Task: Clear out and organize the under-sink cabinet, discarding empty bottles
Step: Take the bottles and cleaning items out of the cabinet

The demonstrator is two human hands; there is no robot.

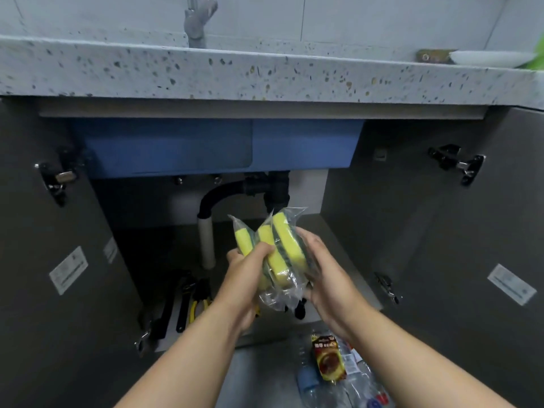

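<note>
In front of the open under-sink cabinet (347, 254) both my hands hold clear-wrapped packs of yellow and green sponges (279, 248). My left hand (247, 278) grips the packs from the left, its thumb and fingers curled round them. From the right, my right hand (321, 266) cups the largest pack, fingers bent round its wrapper. Loose wrapper hangs below the sponges. Clear plastic bottles (350, 390), one with a blue cap, lie on the floor at the bottom right with a yellow and red packet (328, 360) on top of them.
Black wrenches (164, 316) and yellow-handled pliers (197, 304) lie on the cabinet floor at the left. A black drain pipe (223, 192) and white pipe (206, 245) hang under the blue sink basin (206, 145). Both cabinet doors stand open. A speckled countertop (265, 75) runs above.
</note>
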